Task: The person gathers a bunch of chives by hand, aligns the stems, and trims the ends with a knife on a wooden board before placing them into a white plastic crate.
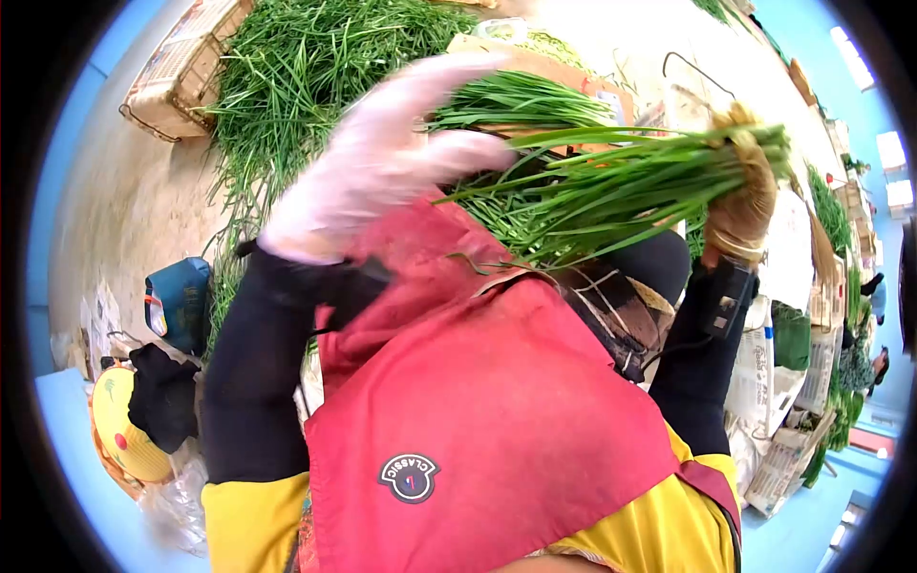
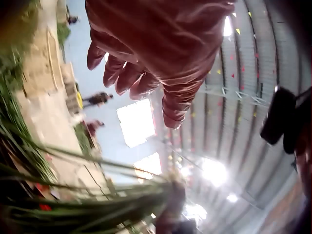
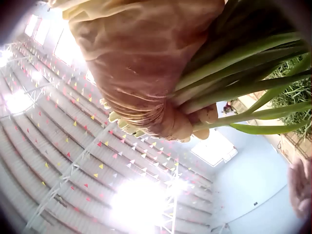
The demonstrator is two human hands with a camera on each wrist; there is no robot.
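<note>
My gloved right hand (image 1: 743, 196) grips a bunch of garlic chives (image 1: 621, 181) near its pale stem end, held up at the right of the head view. The long flat leaves stretch leftward over my lap. In the right wrist view, the right hand (image 3: 146, 78) has its fingers curled round the stalks (image 3: 234, 90). My gloved left hand (image 1: 373, 162), blurred in the head view, is raised at the left of the leaf tips, thumb spread from the fingers. The left wrist view shows the left hand (image 2: 156, 44) holding nothing, apart from the bunch (image 2: 112, 204).
A large heap of loose chives (image 1: 315, 76) covers the floor ahead on the left, beside a plastic crate (image 1: 181, 72). Another laid bunch (image 1: 535, 100) lies on a board in front. A blue bag (image 1: 177, 301) and yellow hat (image 1: 124, 425) sit at left; more crates (image 1: 764, 372) stand at right.
</note>
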